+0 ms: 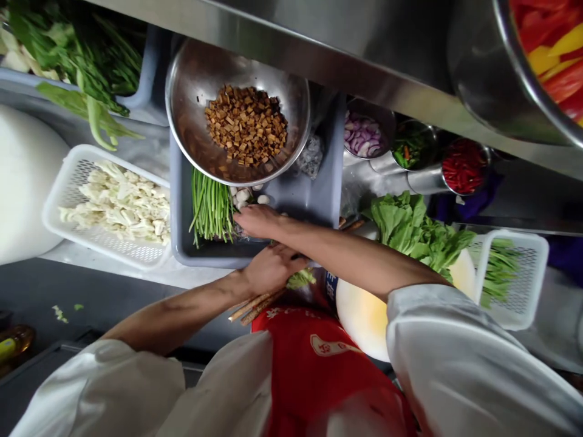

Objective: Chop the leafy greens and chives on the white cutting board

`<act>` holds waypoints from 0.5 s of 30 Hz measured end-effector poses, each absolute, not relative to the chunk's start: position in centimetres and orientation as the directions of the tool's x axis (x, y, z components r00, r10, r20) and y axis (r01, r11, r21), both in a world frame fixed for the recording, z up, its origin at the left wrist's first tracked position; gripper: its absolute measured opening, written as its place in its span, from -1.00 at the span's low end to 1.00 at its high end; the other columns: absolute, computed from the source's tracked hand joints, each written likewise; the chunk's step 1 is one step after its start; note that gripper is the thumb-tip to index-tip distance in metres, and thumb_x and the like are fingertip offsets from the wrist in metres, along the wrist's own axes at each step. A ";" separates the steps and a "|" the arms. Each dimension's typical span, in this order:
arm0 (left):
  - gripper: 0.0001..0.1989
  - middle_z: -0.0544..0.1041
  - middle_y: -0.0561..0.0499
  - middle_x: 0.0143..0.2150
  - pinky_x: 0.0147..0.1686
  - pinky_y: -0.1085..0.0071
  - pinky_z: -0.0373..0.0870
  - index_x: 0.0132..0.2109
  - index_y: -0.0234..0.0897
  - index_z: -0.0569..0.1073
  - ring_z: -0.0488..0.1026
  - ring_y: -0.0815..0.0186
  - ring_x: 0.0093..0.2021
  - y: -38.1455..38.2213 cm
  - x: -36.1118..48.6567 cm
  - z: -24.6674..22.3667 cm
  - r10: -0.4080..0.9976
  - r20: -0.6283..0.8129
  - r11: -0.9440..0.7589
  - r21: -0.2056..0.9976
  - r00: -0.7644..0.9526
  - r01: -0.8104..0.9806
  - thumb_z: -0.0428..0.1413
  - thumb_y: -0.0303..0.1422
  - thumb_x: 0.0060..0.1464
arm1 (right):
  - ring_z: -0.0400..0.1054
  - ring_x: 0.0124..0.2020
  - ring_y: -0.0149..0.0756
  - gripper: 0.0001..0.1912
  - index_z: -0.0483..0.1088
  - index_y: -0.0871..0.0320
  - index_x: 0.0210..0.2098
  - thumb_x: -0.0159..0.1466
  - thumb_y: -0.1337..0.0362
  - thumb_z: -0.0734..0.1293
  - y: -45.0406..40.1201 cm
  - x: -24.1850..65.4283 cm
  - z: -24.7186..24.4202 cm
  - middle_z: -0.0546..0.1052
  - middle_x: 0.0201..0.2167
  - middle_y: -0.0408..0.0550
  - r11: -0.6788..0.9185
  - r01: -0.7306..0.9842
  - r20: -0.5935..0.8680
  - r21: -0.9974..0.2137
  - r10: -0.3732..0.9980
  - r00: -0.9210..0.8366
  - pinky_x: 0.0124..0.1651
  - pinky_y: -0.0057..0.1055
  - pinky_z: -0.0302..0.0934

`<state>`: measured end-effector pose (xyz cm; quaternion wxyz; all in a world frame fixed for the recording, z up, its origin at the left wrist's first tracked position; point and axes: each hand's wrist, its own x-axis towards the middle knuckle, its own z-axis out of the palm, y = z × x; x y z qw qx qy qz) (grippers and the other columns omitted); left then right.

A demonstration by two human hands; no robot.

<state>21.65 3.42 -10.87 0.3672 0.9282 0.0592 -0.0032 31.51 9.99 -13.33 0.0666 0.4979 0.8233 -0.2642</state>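
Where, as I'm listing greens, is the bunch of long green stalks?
In the head view, left of centre, the green stalks lie inside the grey tub, just below the metal bowl and beside the right hand.

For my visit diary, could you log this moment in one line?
Left hand: over brown sticks; right hand: in gray tray, beside green stalks; steel bowl: holds brown cubes

Gray tub (314,200): steel bowl (191,103) blocks the far side, green stalks (212,206) the left. You have room on the right, between plastic bag (312,155) and your right forearm (346,255). Your left hand (273,267) crowds the near rim; steel shelf (319,54) bars you past the bowl.
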 end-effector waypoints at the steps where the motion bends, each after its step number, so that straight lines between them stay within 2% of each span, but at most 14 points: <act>1: -0.61 0.57 -0.22 0.00 0.07 0.16 0.43 0.06 -0.30 0.53 0.49 0.08 0.03 3.4 20.9 -10.7 0.145 0.008 -0.689 0.718 0.989 0.095 0.09 -0.53 0.07 | 0.50 -0.05 -0.03 -0.73 0.42 0.27 0.04 0.36 0.34 0.29 10.1 31.4 -13.5 0.57 -0.06 0.21 0.393 0.850 -0.355 -0.351 0.784 -0.509 -0.08 -0.23 0.33; 3: -0.65 0.57 -0.19 -0.05 -0.03 0.24 0.46 0.03 -0.29 0.53 0.50 0.14 -0.04 3.1 19.5 -10.2 0.275 0.107 -0.564 0.823 0.955 0.071 0.12 -0.50 0.08 | 0.49 -0.04 -0.05 -0.74 0.39 0.24 0.06 0.40 0.36 0.22 9.7 31.5 -13.7 0.55 -0.05 0.19 0.429 0.837 -0.321 -0.340 0.783 -0.532 -0.06 -0.22 0.34; 5: -0.72 0.57 -0.12 -0.12 -0.10 0.30 0.46 -0.04 -0.26 0.53 0.51 0.21 -0.12 2.9 18.4 -9.6 0.530 0.104 -0.353 0.929 0.842 0.107 0.18 -0.45 0.06 | 0.47 -0.03 -0.09 -0.74 0.39 0.21 0.04 0.43 0.37 0.17 9.0 31.7 -13.9 0.52 -0.02 0.18 0.430 0.830 -0.313 -0.356 0.782 -0.539 -0.06 -0.24 0.34; 7: -0.79 0.56 -0.04 -0.20 -0.20 0.36 0.46 -0.12 -0.22 0.51 0.50 0.28 -0.22 3.0 17.5 -9.0 0.804 -0.039 -0.031 0.994 0.593 0.106 0.21 -0.39 0.05 | 0.45 -0.02 -0.13 -0.74 0.40 0.18 0.03 0.45 0.35 0.14 8.1 32.1 -13.9 0.52 -0.01 0.15 0.395 0.826 -0.325 -0.403 0.782 -0.532 -0.03 -0.27 0.32; 8: -0.82 0.55 -0.01 -0.25 -0.27 0.39 0.44 -0.16 -0.21 0.50 0.49 0.31 -0.28 3.3 17.2 -8.8 0.884 -0.155 0.151 0.988 0.442 0.045 0.23 -0.36 0.04 | 0.44 -0.02 -0.15 -0.74 0.40 0.18 0.01 0.45 0.36 0.14 7.8 32.3 -13.7 0.52 -0.01 0.14 0.368 0.830 -0.340 -0.420 0.784 -0.519 -0.02 -0.29 0.31; 10: -0.82 0.51 0.05 -0.33 -0.40 0.46 0.38 -0.21 -0.21 0.48 0.45 0.37 -0.39 4.2 16.6 -8.3 0.896 -0.388 0.428 0.884 0.215 -0.188 0.25 -0.33 0.01 | 0.43 -0.04 -0.19 -0.75 0.42 0.19 -0.03 0.44 0.40 0.14 7.3 33.0 -12.8 0.54 -0.04 0.09 0.293 0.847 -0.336 -0.444 0.822 -0.461 -0.01 -0.33 0.29; 11: -0.81 0.50 0.07 -0.36 -0.44 0.49 0.35 -0.23 -0.22 0.47 0.42 0.40 -0.42 4.7 16.4 -8.1 0.868 -0.472 0.496 0.809 0.156 -0.314 0.27 -0.33 -0.02 | 0.43 -0.06 -0.21 -0.76 0.43 0.20 -0.07 0.43 0.42 0.15 7.2 33.4 -12.0 0.55 -0.07 0.07 0.242 0.855 -0.302 -0.459 0.862 -0.406 -0.01 -0.35 0.28; 13: -0.78 0.49 0.09 -0.39 -0.47 0.52 0.33 -0.25 -0.24 0.47 0.41 0.42 -0.44 5.8 16.2 -7.8 0.810 -0.574 0.551 0.679 0.118 -0.485 0.30 -0.38 -0.09 | 0.44 -0.11 -0.27 -0.81 0.45 0.20 -0.15 0.42 0.41 0.19 7.0 33.9 -10.1 0.57 -0.14 0.01 0.129 0.834 -0.166 -0.537 0.953 -0.254 -0.03 -0.39 0.29; 15: -0.80 0.51 0.08 -0.39 -0.46 0.52 0.36 -0.24 -0.27 0.48 0.44 0.41 -0.41 6.5 16.4 -7.6 0.750 -0.645 0.604 0.576 0.147 -0.552 0.29 -0.39 -0.07 | 0.44 -0.16 -0.33 -0.84 0.46 0.18 -0.19 0.43 0.35 0.23 6.5 33.9 -7.9 0.58 -0.20 -0.05 0.081 0.757 0.017 -0.648 0.996 -0.092 -0.04 -0.45 0.30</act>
